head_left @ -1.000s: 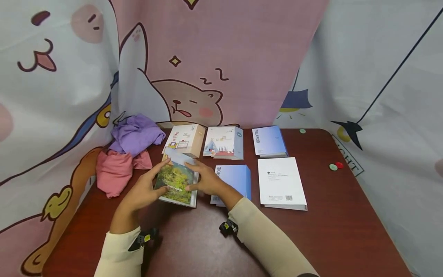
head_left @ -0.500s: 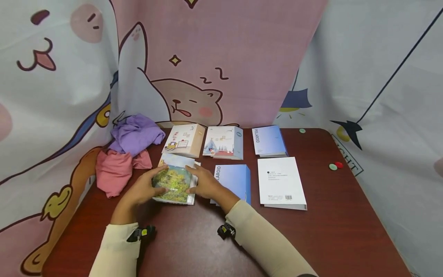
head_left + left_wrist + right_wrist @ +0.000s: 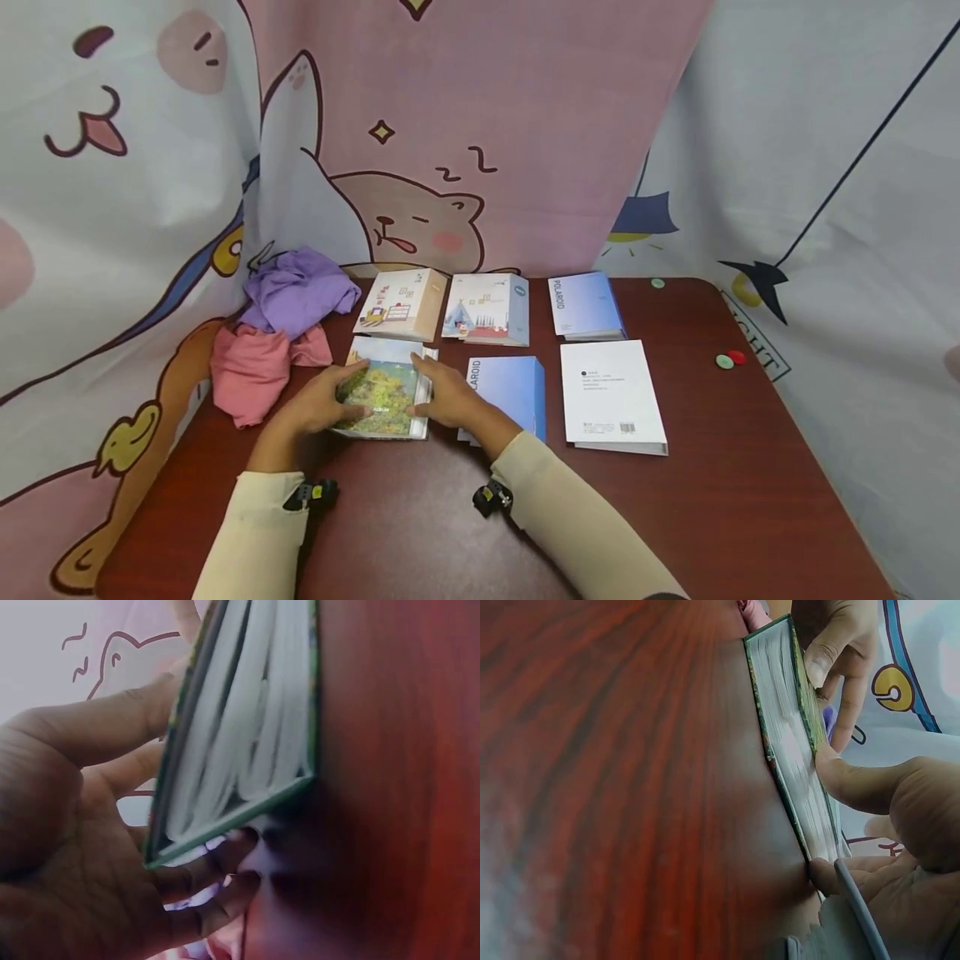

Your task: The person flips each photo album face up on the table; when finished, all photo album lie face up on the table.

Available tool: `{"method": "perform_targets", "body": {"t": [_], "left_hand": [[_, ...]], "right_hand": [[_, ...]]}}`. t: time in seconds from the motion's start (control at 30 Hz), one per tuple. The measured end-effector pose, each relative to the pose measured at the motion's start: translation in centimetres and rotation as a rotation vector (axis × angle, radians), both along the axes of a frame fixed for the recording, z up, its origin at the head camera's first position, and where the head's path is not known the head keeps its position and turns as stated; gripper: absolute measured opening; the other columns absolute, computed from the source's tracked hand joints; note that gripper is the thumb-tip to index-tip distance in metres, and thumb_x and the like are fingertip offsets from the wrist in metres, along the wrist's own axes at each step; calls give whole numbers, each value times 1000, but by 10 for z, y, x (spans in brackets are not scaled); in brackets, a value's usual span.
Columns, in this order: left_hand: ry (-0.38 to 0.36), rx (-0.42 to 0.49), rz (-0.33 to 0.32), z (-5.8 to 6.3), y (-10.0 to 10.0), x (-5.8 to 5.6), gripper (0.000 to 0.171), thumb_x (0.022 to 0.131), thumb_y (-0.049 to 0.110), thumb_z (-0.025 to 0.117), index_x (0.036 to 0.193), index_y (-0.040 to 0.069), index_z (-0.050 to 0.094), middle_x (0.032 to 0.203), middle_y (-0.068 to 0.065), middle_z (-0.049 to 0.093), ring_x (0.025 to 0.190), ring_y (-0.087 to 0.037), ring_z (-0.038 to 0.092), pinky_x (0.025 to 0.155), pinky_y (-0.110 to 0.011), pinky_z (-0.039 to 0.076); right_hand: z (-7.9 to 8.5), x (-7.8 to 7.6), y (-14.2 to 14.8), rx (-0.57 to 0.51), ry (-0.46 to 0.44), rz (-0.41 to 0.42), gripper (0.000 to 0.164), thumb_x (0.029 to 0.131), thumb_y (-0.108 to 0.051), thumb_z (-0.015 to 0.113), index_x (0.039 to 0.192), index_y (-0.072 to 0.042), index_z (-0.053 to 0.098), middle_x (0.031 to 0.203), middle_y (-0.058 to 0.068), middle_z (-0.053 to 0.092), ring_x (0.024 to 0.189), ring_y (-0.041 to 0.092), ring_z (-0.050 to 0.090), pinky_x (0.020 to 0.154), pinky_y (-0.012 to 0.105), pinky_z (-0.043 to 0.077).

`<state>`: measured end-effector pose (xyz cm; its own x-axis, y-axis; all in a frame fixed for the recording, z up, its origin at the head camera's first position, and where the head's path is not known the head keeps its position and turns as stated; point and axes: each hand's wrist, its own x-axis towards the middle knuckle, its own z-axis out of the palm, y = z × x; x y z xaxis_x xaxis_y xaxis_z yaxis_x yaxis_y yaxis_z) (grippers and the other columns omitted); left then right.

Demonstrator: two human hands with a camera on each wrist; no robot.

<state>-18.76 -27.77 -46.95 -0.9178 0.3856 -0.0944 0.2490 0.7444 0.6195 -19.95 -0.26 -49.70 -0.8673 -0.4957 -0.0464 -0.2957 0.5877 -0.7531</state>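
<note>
A photo album [image 3: 386, 387] with a yellow-green tree on its cover lies close on the table at the left of the middle, its page edges toward me. My left hand [image 3: 318, 400] grips its left side, thumb on the cover and fingers along the spine side. In the left wrist view the lower fingers [image 3: 214, 862] curl beneath a corner of the album. On the other side my right hand [image 3: 446, 396] holds the right edge, with the thumb [image 3: 862, 780] on the cover and fingertips at the pages.
Behind the album stand a cream album [image 3: 395, 304] and a tent-print album [image 3: 480, 308]. Two blue Polaroid albums [image 3: 495, 392] [image 3: 583, 304] and a white album [image 3: 611, 392] lie to the right. Purple cloth [image 3: 300, 287] and pink cloth [image 3: 251, 375] are heaped left; buttons [image 3: 723, 362] lie right.
The tilted album has come down flatter onto the table, a little toward me, with both hands still holding its sides. The other albums and cloths have stayed put.
</note>
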Motion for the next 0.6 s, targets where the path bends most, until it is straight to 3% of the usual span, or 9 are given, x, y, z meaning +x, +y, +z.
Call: {"method": "perform_targets", "body": {"t": [0.17,0.37,0.6], "left_hand": [[12,-130,20,10,4,0,94,87,23,92,165,2,45,155,-44,48,144,-65,46,117,-77,40],[35,-252,80,23,26,3,101,83,31,94,168,8,42,164,-48,32,148,-73,34,112,-87,37],[141,-250,39,31,67,5,98,84,31,94,167,11,45,168,-42,33,153,-69,33,120,-82,33]], "right_hand": [[9,3,9,-11,-21,11,103,96,-25,86,177,-21,21,181,13,28,168,34,30,135,54,30],[23,5,36,-19,-20,18,104,98,-27,85,177,-24,18,184,17,17,170,38,21,134,63,28],[34,3,75,-42,38,-29,101,96,-28,87,176,-19,25,183,16,23,170,35,22,135,61,28]]}}
